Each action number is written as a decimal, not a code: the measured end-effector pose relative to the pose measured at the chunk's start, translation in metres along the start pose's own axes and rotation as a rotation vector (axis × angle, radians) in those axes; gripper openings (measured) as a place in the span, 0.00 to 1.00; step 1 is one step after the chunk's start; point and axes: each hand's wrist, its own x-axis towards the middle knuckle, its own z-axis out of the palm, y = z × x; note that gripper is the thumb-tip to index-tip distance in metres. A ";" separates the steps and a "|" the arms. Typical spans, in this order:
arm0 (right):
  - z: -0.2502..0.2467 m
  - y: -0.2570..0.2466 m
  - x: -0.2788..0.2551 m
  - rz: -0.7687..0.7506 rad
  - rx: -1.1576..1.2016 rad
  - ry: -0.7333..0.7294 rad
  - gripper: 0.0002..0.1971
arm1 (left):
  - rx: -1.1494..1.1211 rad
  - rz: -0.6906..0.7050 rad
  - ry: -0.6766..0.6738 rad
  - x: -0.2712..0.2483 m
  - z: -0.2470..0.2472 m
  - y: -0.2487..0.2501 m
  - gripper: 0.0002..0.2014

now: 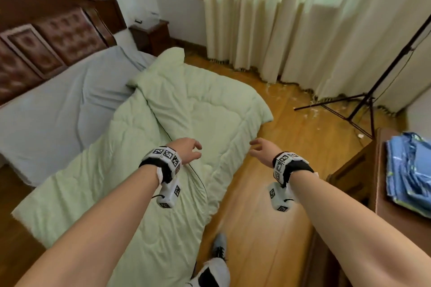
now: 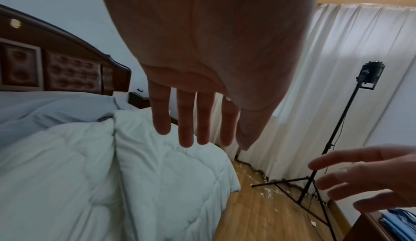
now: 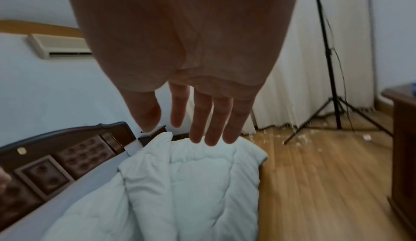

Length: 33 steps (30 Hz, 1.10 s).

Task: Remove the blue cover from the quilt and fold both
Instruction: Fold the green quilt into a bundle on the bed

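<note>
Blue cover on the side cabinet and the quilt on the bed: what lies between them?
Only bare wooden floor separates the folded blue cover from the quilt, seen in the head view.

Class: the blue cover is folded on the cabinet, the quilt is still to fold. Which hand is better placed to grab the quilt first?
Left. The left hand hangs open over the quilt; the right hand hangs open near the quilt's edge.
</note>
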 end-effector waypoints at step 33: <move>-0.559 0.181 0.695 -0.063 -0.224 -0.164 0.19 | -0.161 -0.028 -0.015 0.776 -0.256 0.375 0.17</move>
